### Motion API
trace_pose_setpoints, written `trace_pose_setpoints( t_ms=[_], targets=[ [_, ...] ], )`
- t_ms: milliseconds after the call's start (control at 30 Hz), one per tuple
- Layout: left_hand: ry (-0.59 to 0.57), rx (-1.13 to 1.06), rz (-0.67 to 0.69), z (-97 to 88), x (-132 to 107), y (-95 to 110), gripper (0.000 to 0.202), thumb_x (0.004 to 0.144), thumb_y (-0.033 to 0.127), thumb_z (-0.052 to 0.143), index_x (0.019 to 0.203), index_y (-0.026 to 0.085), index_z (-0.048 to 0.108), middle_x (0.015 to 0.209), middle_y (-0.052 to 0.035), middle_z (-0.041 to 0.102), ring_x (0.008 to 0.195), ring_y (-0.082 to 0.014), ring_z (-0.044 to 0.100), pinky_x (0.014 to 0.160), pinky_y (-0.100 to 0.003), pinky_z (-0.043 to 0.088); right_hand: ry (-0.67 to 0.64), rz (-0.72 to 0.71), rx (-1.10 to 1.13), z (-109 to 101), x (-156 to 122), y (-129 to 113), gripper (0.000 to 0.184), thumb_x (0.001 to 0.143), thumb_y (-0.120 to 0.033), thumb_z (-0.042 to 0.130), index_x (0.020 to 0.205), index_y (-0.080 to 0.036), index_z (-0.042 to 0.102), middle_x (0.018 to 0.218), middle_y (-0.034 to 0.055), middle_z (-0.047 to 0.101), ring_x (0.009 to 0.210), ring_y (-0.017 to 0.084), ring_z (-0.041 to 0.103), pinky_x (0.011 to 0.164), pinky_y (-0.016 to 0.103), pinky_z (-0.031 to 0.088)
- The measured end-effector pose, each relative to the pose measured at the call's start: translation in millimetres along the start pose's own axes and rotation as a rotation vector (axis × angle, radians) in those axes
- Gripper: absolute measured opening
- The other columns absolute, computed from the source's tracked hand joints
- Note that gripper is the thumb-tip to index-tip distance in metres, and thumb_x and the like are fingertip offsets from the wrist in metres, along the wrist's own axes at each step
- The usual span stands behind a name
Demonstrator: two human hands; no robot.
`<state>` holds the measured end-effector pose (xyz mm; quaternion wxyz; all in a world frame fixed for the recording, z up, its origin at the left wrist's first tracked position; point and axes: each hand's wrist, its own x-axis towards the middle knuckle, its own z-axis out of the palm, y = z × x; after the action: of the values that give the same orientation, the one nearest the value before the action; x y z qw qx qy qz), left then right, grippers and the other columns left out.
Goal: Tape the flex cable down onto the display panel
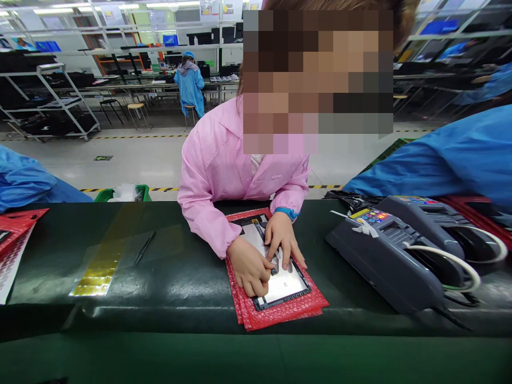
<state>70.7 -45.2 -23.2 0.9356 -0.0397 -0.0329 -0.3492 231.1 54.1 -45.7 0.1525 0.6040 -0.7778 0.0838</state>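
Own hands and sleeves: outside the frame | in view instead: person opposite (224,160), facing the camera | coat (208,176): pink, finely striped, turned-down collar, flap on the chest, long sleeves gathered at the wrist | cuff band (287,213): blue, showing under one pink sleeve | under the collar: white garment (256,160)

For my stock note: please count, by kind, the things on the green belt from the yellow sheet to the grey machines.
yellow sticker sheet: 1
black pen: 1
red bubble-wrap stack: 1
tablet panel: 1
grey machines: 2
Total: 6
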Motion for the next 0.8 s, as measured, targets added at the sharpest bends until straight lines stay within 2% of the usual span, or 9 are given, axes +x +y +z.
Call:
trace_pose_setpoints(
  t_ms=[133, 200, 300, 367, 433, 500, 600, 700, 800],
  targets=[
    [0.322, 0.924, 0.314, 1.6, -14, 25, 0.024, 0.068, 0.025, 0.058, 0.069, 0.01, 0.076, 0.11, -0.0141, 0.066, 0.096, -0.0162, 0.073, 0.065, -0.021, 0.043, 0.005, 0.067, 0.15, -4, 9, 4, 0.039, 0.086, -0.06, 0.071, 0.125, -0.058, 0.066, 0.154, -0.0049, 0.047, 0.146, 0.027, 0.038, 0.099, 0.034, 0.049],
    [0.445, 1.257, 0.316, 12.1, -13, 42, 0.031, 0.069, 0.028, 0.054, 0.072, 0.008, 0.078, 0.116, -0.0177, 0.067, 0.102, -0.0191, 0.074, 0.066, -0.022, 0.045, -0.011, 0.16, 0.345, -5, 9, 3, 0.045, 0.083, -0.052, 0.077, 0.127, -0.056, 0.066, 0.151, -0.0069, 0.05, 0.15, 0.021, 0.028, 0.11, 0.032, 0.039],
    [0.452, 1.533, -0.136, 37.7, 12, 84, 0.03, 0.066, 0.021, 0.055, 0.079, 0.01, 0.081, 0.126, -0.0175, 0.067, 0.106, -0.0189, 0.073, 0.068, -0.02, 0.047, -0.02, 0.279, 0.521, -5, 6, 0, 0.042, 0.084, -0.049, 0.078, 0.125, -0.05, 0.07, 0.143, -0.0049, 0.057, 0.15, 0.013, 0.029, 0.118, 0.024, 0.031],
    [0.293, 1.649, -0.785, 55.4, 39, 113, 0.032, 0.056, 0.011, 0.067, 0.085, 0.011, 0.081, 0.121, -0.0167, 0.071, 0.115, -0.0214, 0.071, 0.069, -0.019, 0.048, -0.024, 0.38, 0.601, -6, 4, -2, 0.037, 0.088, -0.051, 0.074, 0.12, -0.033, 0.077, 0.135, 0.0039, 0.063, 0.142, 0.011, 0.048, 0.116, 0.023, 0.041],
    [0.166, 1.753, -0.962, 67.1, 61, 127, 0.033, 0.053, 0.01, 0.068, 0.084, 0.015, 0.081, 0.109, -0.0121, 0.074, 0.119, -0.0196, 0.069, 0.066, -0.016, 0.046, -0.011, 0.498, 0.654, -6, 2, -6, 0.046, 0.092, -0.057, 0.069, 0.11, -0.017, 0.077, 0.123, 0.0112, 0.067, 0.125, 0.012, 0.063, 0.108, 0.027, 0.051],
    [0.114, 1.882, -0.907, 69.7, 68, 115, 0.012, 0.06, 0.02, 0.063, 0.063, 0.018, 0.075, 0.081, -0.0065, 0.072, 0.096, -0.0153, 0.075, 0.057, -0.013, 0.04, 0.029, 0.622, 0.677, -5, 3, -14, 0.057, 0.093, -0.066, 0.063, 0.103, -0.012, 0.076, 0.114, 0.0124, 0.069, 0.115, 0.012, 0.067, 0.103, 0.029, 0.054],
    [0.134, 2.003, -0.826, 59.5, 57, 57, 0.04, 0.071, 0.035, 0.049, 0.033, 0.022, 0.048, 0.044, -0.0016, 0.044, 0.046, -0.0112, 0.059, 0.044, -0.015, 0.032, 0.131, 0.785, 0.662, -3, 11, -33, 0.064, 0.095, -0.072, 0.055, 0.099, -0.011, 0.074, 0.11, 0.0119, 0.069, 0.115, 0.013, 0.066, 0.107, 0.032, 0.052],
    [0.172, 2.019, -0.761, 46.7, 41, -12, 0.047, 0.074, 0.041, 0.043, 0.029, 0.025, 0.041, 0.037, 0.0005, 0.03, 0.033, -0.0111, 0.044, 0.04, -0.017, 0.03, 0.252, 0.856, 0.611, 1, 24, -53, 0.063, 0.099, -0.069, 0.05, 0.1, -0.011, 0.074, 0.111, 0.0121, 0.069, 0.12, 0.014, 0.064, 0.114, 0.037, 0.047],
    [0.215, 2.009, -0.684, 42.6, 32, -61, 0.048, 0.075, 0.044, 0.042, 0.03, 0.027, 0.044, 0.036, 0.0011, 0.027, 0.032, -0.0117, 0.04, 0.039, -0.018, 0.03, 0.324, 0.859, 0.59, 6, 33, -60, 0.063, 0.1, -0.068, 0.049, 0.1, -0.01, 0.074, 0.109, 0.0127, 0.069, 0.12, 0.014, 0.064, 0.115, 0.037, 0.045]
  ],
)
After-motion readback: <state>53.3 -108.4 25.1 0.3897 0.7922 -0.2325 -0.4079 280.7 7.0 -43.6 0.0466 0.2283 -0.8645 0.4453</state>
